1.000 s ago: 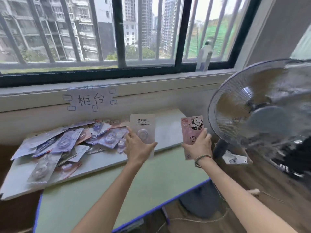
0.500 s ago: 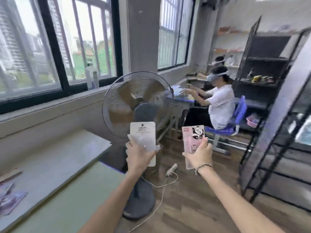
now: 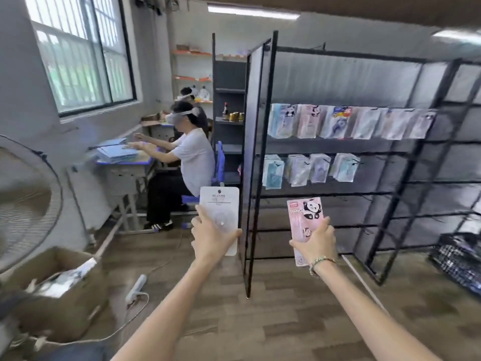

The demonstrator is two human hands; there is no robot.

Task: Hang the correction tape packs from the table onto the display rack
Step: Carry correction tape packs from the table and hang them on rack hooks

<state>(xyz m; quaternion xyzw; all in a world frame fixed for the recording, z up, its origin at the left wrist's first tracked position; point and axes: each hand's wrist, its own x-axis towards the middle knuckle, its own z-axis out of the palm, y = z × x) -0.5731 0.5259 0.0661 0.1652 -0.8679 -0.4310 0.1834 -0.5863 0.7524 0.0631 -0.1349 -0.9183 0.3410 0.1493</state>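
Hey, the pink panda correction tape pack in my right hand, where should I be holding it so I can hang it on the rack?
Keep the right hand low on the pink panda pack, gripping its lower half from below and behind, as now. The card is flat and upright, so its top edge stays free, probably best for meeting a display rack hook. The hang hole itself is too small to make out.

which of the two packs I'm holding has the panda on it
The pink pack in your right hand. It carries a black-and-white panda; the white pack in your left hand shows only small print.
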